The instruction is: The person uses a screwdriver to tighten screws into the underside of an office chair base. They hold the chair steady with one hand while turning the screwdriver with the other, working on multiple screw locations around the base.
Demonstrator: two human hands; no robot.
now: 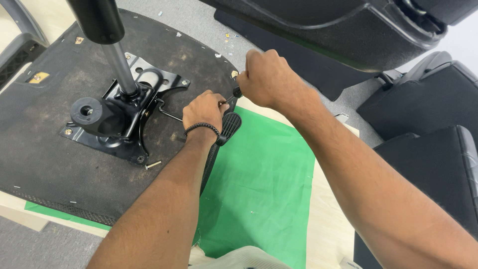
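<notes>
Fingers of right hand (pixel 269 79) curling tight round small tool (pixel 237 92), frame center-top; left hand (pixel 204 112) pinching lever (pixel 230 124) w/ fingers closed, beside black bracket (pixel 124 117) on seat underside (pixel 45 149), center-left.

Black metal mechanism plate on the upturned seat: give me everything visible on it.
The black metal mechanism plate lies flat on the dusty dark fabric underside of the seat, screwed at its corners. A grey steel gas cylinder rises from its centre, tilted toward the camera. A round black knob sticks out at its left. A thin wire lever runs right toward the left hand. One loose screw lies beside its near edge.
</notes>
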